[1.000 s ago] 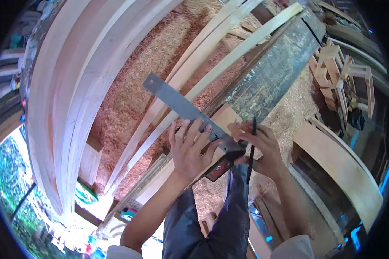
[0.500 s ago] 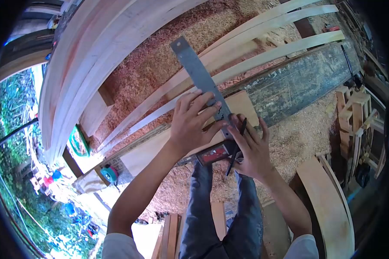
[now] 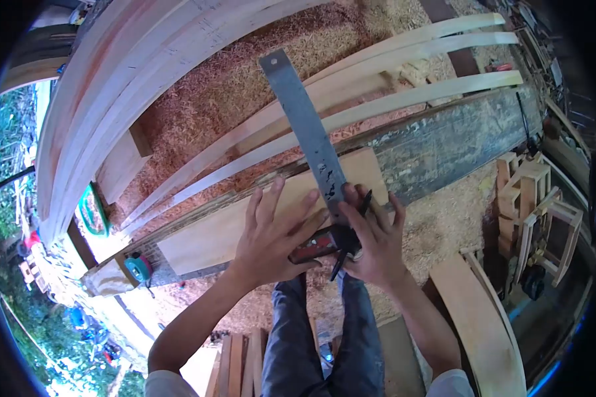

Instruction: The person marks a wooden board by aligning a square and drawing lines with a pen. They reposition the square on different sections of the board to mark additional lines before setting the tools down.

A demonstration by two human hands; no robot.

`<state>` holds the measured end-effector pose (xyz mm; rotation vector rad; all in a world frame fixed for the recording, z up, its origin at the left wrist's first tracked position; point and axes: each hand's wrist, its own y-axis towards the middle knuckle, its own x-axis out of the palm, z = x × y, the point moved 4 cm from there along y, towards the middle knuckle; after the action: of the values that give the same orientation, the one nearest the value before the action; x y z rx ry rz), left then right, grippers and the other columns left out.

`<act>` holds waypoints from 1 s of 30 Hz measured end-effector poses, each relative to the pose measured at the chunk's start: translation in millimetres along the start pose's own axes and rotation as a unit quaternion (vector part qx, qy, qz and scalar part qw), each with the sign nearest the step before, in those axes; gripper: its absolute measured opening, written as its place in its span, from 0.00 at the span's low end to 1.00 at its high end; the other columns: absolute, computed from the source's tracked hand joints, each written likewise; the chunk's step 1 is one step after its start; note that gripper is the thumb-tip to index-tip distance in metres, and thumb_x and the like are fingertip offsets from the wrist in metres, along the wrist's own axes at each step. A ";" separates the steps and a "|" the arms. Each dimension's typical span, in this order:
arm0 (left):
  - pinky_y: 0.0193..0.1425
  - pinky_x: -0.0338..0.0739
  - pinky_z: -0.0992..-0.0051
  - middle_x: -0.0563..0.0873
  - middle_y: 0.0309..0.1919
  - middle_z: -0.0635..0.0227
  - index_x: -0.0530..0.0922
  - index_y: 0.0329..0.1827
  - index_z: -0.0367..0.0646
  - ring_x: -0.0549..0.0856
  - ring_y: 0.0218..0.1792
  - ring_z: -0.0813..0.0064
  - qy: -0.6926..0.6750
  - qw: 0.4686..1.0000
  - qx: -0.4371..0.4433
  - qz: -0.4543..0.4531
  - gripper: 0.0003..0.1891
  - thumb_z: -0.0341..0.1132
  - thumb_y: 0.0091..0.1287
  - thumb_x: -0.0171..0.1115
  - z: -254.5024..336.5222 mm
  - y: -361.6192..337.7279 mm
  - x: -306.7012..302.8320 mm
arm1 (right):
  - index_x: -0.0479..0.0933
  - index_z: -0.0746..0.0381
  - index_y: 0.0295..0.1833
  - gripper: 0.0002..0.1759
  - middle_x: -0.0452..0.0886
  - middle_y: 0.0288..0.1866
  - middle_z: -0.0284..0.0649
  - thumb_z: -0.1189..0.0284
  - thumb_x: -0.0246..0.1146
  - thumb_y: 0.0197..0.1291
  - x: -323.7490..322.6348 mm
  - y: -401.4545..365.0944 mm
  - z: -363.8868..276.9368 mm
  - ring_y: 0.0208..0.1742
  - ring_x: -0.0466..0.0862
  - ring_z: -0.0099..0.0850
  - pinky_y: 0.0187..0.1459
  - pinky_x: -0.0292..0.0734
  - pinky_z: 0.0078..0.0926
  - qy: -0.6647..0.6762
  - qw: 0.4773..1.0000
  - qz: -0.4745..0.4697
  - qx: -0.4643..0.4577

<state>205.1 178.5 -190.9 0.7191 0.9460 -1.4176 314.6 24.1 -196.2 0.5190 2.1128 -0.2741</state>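
Beyond the left grip, at far left, curved planks [image 3: 132, 73] side by side, with shavings [image 3: 198, 126] alongside. Lower down, left of the same grip, a teal tool [image 3: 138, 268] at the end of the counter [image 3: 457, 139]. Next, reaching beneath the left grip, a pale board [image 3: 202, 246] lying along the counter.

Left grip [image 3: 261, 245] closed loosely around the handle of the square [image 3: 303, 126], index finger above, thumb below, other fingers spread over the board; firmness impossible to tell. Between the grips, square laid across the board, blade pointing away past thin strips [image 3: 404, 102].

Right grip [image 3: 379, 246] clasping a black pencil [image 3: 340, 263], fingers also pressed on the near end of the blade. Further right, small wooden frames [image 3: 528, 188]; nearer, a wide curved piece [image 3: 473, 324].

Judged from this, square placed and steadied, pencil at hand; no line to be made out along the blade, nothing past the placing confirmed.

Compared with half a second ago, left fingertips off the blade and down over the board, more of the board in sight, pencil similarly clasped.
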 end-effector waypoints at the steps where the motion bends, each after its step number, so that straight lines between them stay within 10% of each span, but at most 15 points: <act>1: 0.74 0.50 0.38 0.63 0.76 0.73 0.74 0.68 0.66 0.56 0.76 0.44 0.031 0.999 0.008 0.000 0.43 0.60 0.44 0.75 0.3 1.4 2.4 | 0.63 0.55 0.73 0.52 0.76 0.66 0.43 0.52 0.77 0.41 -0.4 0.5 -0.4 0.75 0.65 0.38 0.72 0.47 0.61 0.002 1.000 -0.010 0.002; 18: 0.64 0.58 0.42 0.61 0.77 0.83 0.78 0.59 0.64 0.58 0.71 0.49 -0.026 0.997 -0.003 -0.067 0.34 0.59 0.46 0.70 -9.6 13.4 -2.2 | 0.74 0.44 0.65 0.38 0.86 0.46 0.32 0.71 0.73 0.44 -18.1 17.4 26.5 0.77 0.64 0.26 0.66 0.55 0.47 0.031 0.992 -0.109 -0.056; 30: 0.62 0.59 0.42 0.61 0.77 0.87 0.80 0.55 0.66 0.47 0.76 0.51 -0.016 0.995 0.010 -0.096 0.28 0.60 0.50 0.69 -11.3 9.4 2.7 | 0.75 0.40 0.65 0.35 0.84 0.56 0.25 0.69 0.72 0.48 -17.8 19.9 29.2 0.77 0.62 0.24 0.66 0.53 0.44 0.040 0.988 -0.134 -0.065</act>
<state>213.0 187.6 -199.8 0.6326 0.9981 -1.6041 354.1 25.9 -197.7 0.1697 2.2623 -0.2688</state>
